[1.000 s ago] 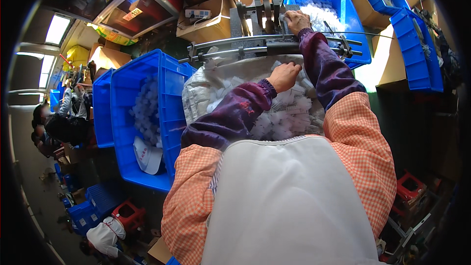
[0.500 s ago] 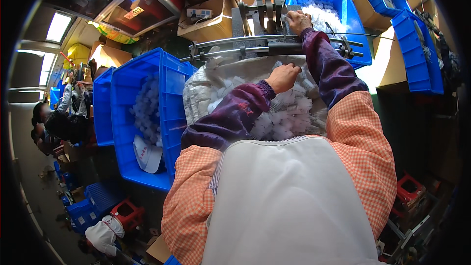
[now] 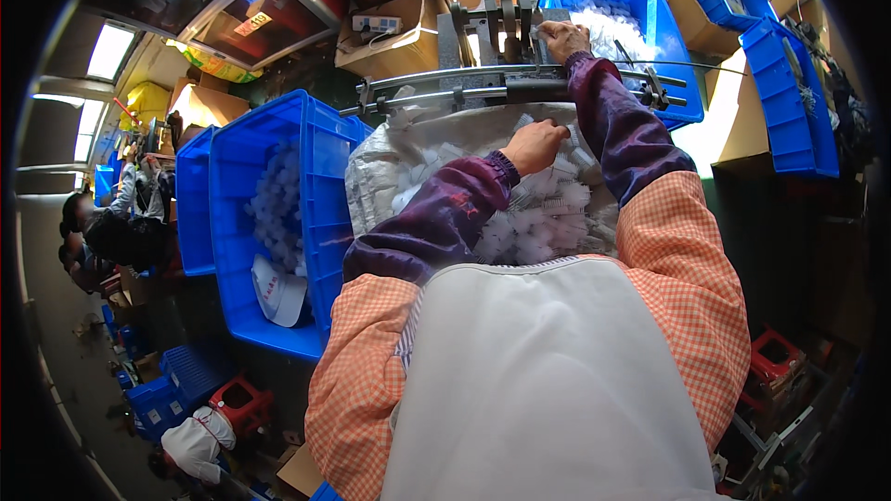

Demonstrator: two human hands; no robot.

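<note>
My right hand is closed in a pinch on a small whitish plastic piece, right beside the upright dark discs of a bench machine. Lower and to the left, my left hand has its fingers bent together above a heap of white, comb-like plastic pieces. Whatever is between the left fingertips is hidden or too small to name. The heap lies in a pale woven sheet spread in front of my apron.
A metal rail crosses between the machine and the sheet. On the left a blue crate holds white pieces and a white cap. Another blue crate with white pieces stands behind my right hand. A cardboard box sits far left of the machine.
My right hand has shifted very slightly at the discs. The left hand stays in the same place over the heap.
</note>
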